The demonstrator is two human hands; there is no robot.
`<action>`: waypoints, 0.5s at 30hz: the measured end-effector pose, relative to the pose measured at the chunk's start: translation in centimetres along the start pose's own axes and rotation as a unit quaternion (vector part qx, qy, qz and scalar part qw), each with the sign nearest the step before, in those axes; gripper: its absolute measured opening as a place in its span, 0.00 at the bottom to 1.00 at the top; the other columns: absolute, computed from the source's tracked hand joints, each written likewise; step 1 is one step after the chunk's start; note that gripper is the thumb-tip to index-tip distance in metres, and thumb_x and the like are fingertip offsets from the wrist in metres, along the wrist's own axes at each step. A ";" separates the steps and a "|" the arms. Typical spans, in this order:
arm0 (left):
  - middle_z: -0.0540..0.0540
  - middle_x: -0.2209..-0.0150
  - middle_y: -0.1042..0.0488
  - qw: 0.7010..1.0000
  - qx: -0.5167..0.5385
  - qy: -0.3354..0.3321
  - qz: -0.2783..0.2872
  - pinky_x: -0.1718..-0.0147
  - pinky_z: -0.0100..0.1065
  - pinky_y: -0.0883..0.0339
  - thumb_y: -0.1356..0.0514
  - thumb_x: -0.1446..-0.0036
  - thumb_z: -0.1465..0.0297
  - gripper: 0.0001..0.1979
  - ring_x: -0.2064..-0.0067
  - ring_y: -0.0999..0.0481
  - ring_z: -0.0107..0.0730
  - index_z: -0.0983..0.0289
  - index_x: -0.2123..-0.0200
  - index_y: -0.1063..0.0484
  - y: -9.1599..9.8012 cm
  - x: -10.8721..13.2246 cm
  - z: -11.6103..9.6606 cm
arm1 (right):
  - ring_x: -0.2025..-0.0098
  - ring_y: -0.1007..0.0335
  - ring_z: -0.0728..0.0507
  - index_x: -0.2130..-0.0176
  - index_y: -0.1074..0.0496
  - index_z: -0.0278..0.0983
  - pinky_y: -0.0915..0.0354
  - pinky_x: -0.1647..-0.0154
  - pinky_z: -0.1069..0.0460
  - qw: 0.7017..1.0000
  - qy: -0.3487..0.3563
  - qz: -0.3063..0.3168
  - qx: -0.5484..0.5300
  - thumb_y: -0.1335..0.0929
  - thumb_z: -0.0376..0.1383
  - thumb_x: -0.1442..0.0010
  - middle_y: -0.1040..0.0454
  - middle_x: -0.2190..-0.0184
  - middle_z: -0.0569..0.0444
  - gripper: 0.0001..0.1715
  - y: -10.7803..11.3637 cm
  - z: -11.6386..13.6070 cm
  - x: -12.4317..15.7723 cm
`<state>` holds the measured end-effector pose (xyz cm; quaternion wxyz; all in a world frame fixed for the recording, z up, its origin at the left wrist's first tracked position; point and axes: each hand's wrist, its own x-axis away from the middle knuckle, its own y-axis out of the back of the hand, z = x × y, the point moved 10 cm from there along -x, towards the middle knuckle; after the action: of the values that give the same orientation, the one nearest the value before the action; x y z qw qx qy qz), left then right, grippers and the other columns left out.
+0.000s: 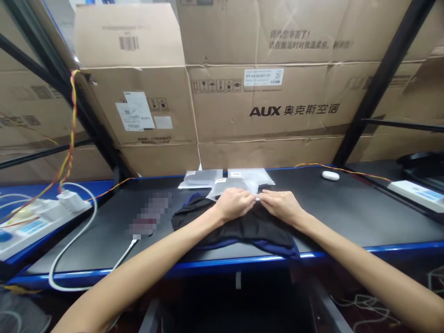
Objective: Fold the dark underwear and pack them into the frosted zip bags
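My left hand (pixel 236 203) is closed at the near edge of a frosted plastic bag (pixel 231 184) with a small label and something dark inside. Meeting it from the right, my right hand (pixel 280 204) pinches at the bag's right corner, where a small white bit shows between the fingertips of both hands. Under the hands lies a black and dark blue cloth garment (pixel 239 229), bunched and reaching the table's front edge. Just behind are two more frosted bags, one on the left (pixel 199 178) and one on the right (pixel 255 175).
A charging phone (pixel 152 217), blurred out, lies left on the black table (pixel 347 217). White power strips stand at the left (pixel 41 222) and right (pixel 416 195). A white earbud case (pixel 330 175) sits at the back right. Large cardboard boxes (pixel 222 106) wall the back.
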<state>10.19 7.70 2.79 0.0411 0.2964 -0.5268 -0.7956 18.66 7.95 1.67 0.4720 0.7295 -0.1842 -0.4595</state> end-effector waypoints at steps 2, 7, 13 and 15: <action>0.55 0.67 0.22 1.000 -0.003 -0.002 -0.002 0.67 0.34 0.32 0.48 0.32 0.67 0.12 0.66 0.22 0.36 0.63 0.62 0.26 -0.1 -0.1 -0.1 | 0.50 0.23 0.40 0.53 0.21 0.40 0.27 0.57 0.52 1.000 -0.001 0.000 -0.001 0.38 0.33 0.33 0.19 0.56 0.48 0.17 0.0 0.2 0.0; 0.54 0.67 0.23 1.000 -0.019 -0.009 -0.015 0.69 0.32 0.35 0.47 0.33 0.68 0.10 0.68 0.23 0.33 0.62 0.59 0.26 0.0 -0.1 -0.3 | 0.52 0.22 0.40 0.55 0.21 0.38 0.27 0.59 0.53 1.000 0.013 -0.008 -0.005 0.38 0.32 0.33 0.18 0.56 0.47 0.17 0.2 0.7 -0.1; 0.55 0.63 0.24 0.999 -0.046 -0.023 -0.015 0.68 0.33 0.35 0.46 0.35 0.71 0.08 0.65 0.25 0.33 0.63 0.64 0.27 0.5 0.8 0.3 | 0.51 0.22 0.41 0.58 0.21 0.39 0.27 0.57 0.53 0.999 0.031 -0.028 -0.002 0.36 0.30 0.34 0.18 0.57 0.50 0.15 0.6 0.0 0.6; 0.55 0.63 0.24 0.998 -0.054 -0.025 -0.017 0.67 0.33 0.35 0.46 0.36 0.72 0.08 0.64 0.25 0.34 0.63 0.65 0.27 0.9 1.8 1.0 | 0.51 0.22 0.41 0.58 0.21 0.40 0.27 0.58 0.53 0.999 0.033 -0.032 0.005 0.36 0.31 0.34 0.18 0.58 0.51 0.15 0.7 -0.5 0.9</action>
<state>7.93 7.45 3.03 0.0305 0.2830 -0.4786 -0.8306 19.64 7.21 1.85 0.4593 0.7521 -0.1472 -0.4492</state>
